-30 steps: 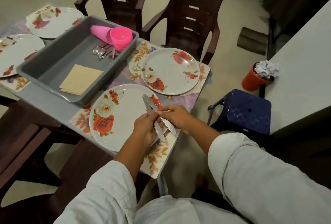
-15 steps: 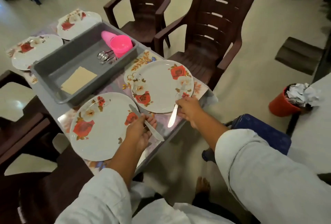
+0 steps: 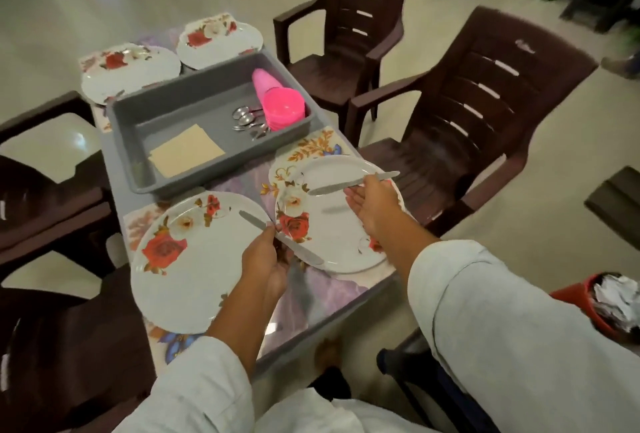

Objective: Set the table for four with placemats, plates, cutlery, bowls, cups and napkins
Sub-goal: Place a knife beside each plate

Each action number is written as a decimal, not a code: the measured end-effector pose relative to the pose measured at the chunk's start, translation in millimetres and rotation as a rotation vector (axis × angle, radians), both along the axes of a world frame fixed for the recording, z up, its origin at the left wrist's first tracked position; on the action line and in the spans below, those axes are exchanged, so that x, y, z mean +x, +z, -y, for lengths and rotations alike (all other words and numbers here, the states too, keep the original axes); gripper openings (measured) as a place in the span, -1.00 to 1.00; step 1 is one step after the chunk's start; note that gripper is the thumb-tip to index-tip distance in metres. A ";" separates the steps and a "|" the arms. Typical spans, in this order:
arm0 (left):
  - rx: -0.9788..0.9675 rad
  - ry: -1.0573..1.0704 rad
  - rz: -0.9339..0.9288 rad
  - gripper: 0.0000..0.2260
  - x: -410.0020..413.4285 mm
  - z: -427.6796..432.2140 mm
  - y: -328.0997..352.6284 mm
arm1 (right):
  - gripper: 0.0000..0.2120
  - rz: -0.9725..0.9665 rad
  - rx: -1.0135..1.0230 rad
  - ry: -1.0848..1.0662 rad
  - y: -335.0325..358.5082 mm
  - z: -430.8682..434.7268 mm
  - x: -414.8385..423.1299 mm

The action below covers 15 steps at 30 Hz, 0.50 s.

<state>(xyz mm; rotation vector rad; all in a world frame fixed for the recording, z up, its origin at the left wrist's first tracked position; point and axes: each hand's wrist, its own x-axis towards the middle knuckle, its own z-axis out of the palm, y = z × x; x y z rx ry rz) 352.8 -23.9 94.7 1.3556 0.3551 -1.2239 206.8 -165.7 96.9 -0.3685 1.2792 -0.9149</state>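
The left hand point(image 3: 266, 259) is pinching a knife point(image 3: 282, 242) near its middle, fingers curled, with the near plate point(image 3: 180, 269) at its nine o'clock. The right hand point(image 3: 374, 207) is gripping a second knife point(image 3: 346, 184) in its fingertips over the other plate point(image 3: 332, 238). At twelve o'clock on the surface point(image 3: 332, 297), a grey tray point(image 3: 166, 113) is holding napkins point(image 3: 187, 152), spoons point(image 3: 244, 117) and pink cups point(image 3: 260, 80).

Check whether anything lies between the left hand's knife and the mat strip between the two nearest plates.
Nothing visible does. The left hand holds its knife over that strip; only bare placemat shows beneath, though the hand hides part.
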 end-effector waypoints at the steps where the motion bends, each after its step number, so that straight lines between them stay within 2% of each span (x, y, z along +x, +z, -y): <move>1: 0.000 0.026 -0.003 -0.81 3.1 8.1 -3.6 | -0.78 0.010 0.013 0.004 -0.6 9.4 8.4; 5: 0.027 0.065 0.004 -0.85 11.4 33.5 -4.9 | -0.67 0.046 0.052 0.061 2.3 39.4 29.4; 10: 0.008 0.105 -0.032 -0.87 18.5 56.2 2.2 | -0.80 -0.053 -0.005 0.096 4.1 66.1 51.0; 15: -0.002 0.156 -0.093 -0.83 22.1 73.3 -2.7 | -0.78 -0.017 0.059 0.205 2.0 91.8 71.0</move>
